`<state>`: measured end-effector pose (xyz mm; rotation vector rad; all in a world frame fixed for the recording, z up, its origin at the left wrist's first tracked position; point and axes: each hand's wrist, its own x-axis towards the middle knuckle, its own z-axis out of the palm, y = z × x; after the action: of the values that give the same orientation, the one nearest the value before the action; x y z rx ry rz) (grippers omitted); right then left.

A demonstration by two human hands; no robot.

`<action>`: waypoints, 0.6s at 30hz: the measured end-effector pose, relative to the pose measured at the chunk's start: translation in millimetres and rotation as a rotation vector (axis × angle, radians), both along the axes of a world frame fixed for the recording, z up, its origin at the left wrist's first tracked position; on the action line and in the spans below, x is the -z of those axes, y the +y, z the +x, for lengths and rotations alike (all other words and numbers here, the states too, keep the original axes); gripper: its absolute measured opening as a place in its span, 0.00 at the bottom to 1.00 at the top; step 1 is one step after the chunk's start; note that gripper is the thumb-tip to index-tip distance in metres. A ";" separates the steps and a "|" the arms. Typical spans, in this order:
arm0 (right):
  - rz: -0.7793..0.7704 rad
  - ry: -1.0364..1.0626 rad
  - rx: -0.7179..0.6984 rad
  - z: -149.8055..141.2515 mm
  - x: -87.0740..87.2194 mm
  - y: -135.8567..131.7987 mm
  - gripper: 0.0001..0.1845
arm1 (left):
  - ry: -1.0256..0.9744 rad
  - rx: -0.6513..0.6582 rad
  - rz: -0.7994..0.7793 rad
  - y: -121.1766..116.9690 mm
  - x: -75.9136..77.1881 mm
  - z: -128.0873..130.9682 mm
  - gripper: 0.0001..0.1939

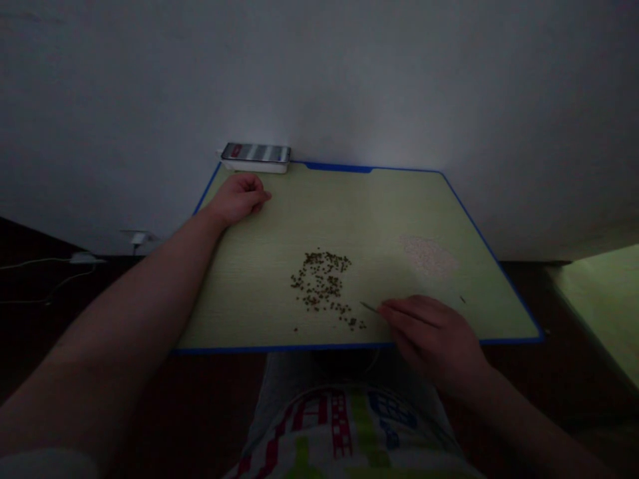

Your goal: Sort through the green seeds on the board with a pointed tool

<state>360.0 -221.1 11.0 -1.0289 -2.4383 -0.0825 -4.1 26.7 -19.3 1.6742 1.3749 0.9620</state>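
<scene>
My right hand point(432, 332) is at the table's front edge, pinching a thin, grey, pointed tool point(368, 307). The rest of the tool is hidden by my fingers, so its exact kind is unclear. Its tip points left, just short of a loose scatter of small dark brown and greenish grains point(327, 285). A few of these grains lie apart near the front edge. My left hand point(241, 197) rests at the far left of the table, fingers curled in and thumb pressed against them; what they may hold cannot be seen.
A pale yellow-green table point(359, 219) with a blue rim stands against a grey wall. At its back left a phone point(255, 152) lies on a white box point(254, 166). A patch of pale grains point(429, 257) spreads at right, near a small dark sliver point(462, 299).
</scene>
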 end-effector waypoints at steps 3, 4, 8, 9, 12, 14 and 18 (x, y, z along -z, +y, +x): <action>0.118 -0.091 -0.029 -0.3 12.0 -2.1 0.15 | -0.025 -0.002 0.009 0.4 1.0 -0.2 0.12; 0.129 -0.103 -0.043 -1.0 15.2 -3.1 0.15 | -0.030 0.001 0.013 1.0 1.9 -0.6 0.12; 0.140 -0.088 -0.054 -6.1 20.2 -9.6 0.16 | -0.031 0.004 0.019 3.9 4.9 -2.1 0.12; 0.138 -0.081 -0.050 -7.6 19.9 -11.3 0.16 | -0.032 -0.001 0.017 4.1 4.9 -2.1 0.11; 0.123 -0.060 -0.048 -11.4 18.4 -15.2 0.17 | -0.027 -0.010 0.004 2.9 2.9 -1.1 0.11; 0.109 -0.056 -0.051 -12.9 18.3 -17.0 0.17 | -0.021 -0.006 0.003 1.3 1.1 -0.2 0.12; 0.096 -0.053 -0.055 -13.5 19.1 -20.5 0.16 | -0.026 0.000 0.017 0.1 0.1 0.0 0.12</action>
<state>346.5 -241.6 -8.1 -0.9278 -2.4829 -0.2085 -4.1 26.8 -19.4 1.6684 1.3534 0.9952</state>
